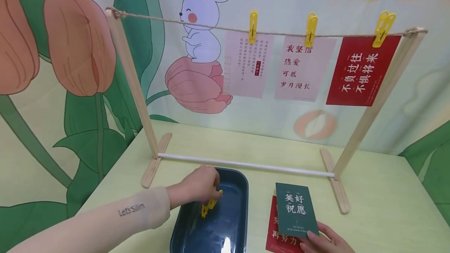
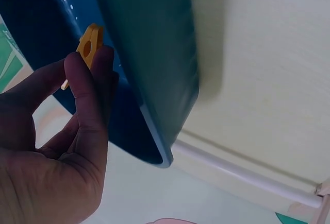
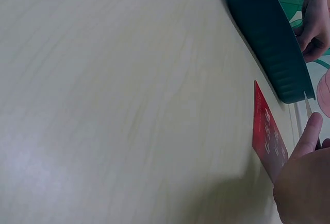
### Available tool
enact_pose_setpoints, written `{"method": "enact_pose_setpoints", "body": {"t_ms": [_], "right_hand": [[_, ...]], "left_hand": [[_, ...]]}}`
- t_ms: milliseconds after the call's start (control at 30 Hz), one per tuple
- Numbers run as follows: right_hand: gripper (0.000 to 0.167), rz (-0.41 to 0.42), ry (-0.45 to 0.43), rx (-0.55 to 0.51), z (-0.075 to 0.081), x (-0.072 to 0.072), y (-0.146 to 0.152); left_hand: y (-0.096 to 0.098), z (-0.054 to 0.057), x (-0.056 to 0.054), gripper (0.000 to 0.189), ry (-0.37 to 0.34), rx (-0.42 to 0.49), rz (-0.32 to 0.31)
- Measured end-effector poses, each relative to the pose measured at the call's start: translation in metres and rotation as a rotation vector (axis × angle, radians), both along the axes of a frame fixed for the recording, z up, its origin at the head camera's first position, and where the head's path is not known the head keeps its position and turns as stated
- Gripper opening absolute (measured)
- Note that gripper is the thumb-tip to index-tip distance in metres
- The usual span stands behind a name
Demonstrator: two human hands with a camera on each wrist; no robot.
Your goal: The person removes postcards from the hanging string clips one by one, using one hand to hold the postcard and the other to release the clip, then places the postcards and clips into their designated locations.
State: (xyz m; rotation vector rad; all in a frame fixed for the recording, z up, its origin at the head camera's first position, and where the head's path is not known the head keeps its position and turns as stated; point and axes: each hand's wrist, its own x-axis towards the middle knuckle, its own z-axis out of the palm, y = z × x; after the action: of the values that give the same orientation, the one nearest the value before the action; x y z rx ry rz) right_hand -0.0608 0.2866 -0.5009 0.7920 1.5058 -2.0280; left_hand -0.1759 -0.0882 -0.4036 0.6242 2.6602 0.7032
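My left hand (image 1: 199, 184) reaches over the dark blue tray (image 1: 245, 210), and its thumb and fingers pinch a yellow clothespin (image 2: 92, 44). Just under the fingers, more yellow clothespins (image 1: 208, 208) show in the head view, partly covered by the hand. At the lower right, my right hand (image 1: 328, 241) grips the bottom corner of a dark green card (image 1: 297, 216) with white characters. That card overlaps a red card (image 1: 273, 237), which lies on the table. Edge-on in the right wrist view, the held card is a thin sliver by the fingertip.
Behind the tray stands a wooden frame (image 1: 131, 85) with a twine line (image 1: 211, 27) and a white crossbar (image 1: 246, 164). Yellow clothespins hold two pink cards (image 1: 247, 77) and a red card (image 1: 358, 69) on the line. A printed rabbit backdrop (image 1: 202, 42) hangs behind.
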Motion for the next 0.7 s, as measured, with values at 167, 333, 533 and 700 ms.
{"method": "enact_pose_setpoints", "body": {"t_ms": [167, 333, 533, 700], "right_hand": [[0.105, 0.007, 0.003, -0.015, -0.003, 0.002, -0.002], [0.105, 0.011, -0.001, -0.055, -0.005, 0.002, -0.002], [0.104, 0.000, 0.001, -0.092, -0.009, 0.003, -0.002], [0.108, -0.007, -0.009, -0.092, -0.011, 0.003, -0.002]], "left_hand": [[0.002, -0.005, 0.001, 0.028, 0.005, -0.011, -0.016], [0.004, -0.008, 0.002, 0.030, 0.014, -0.019, -0.026], [0.007, -0.013, 0.001, 0.030, 0.021, -0.021, -0.050], [0.009, -0.016, 0.000, 0.029, 0.016, -0.023, -0.070]]}}
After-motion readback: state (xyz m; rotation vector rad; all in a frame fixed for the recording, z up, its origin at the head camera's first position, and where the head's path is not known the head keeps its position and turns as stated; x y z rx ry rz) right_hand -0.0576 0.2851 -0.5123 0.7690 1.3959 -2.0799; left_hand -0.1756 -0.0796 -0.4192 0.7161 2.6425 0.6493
